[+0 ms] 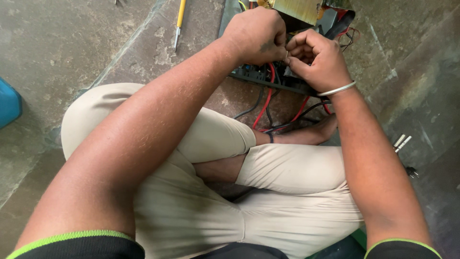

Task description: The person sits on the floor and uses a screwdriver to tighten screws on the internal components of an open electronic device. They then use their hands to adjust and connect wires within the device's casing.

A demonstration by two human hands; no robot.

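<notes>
My left hand [256,34] and my right hand [318,58] meet fingertip to fingertip above a dark circuit board [268,79]. Both pinch something small between them, likely a wire end, but the fingers hide it. Red wires [266,103] and black wires [254,108] trail from the board down toward my crossed legs in beige trousers. A brass-coloured transformer block [297,10] sits in the open device just behind my hands. A metal bangle [338,89] circles my right wrist.
A yellow-handled screwdriver [178,24] lies on the stone floor to the upper left. A blue object [8,103] shows at the left edge. Two small white-tipped connectors [401,142] and a dark small part [412,171] rest on the floor at right.
</notes>
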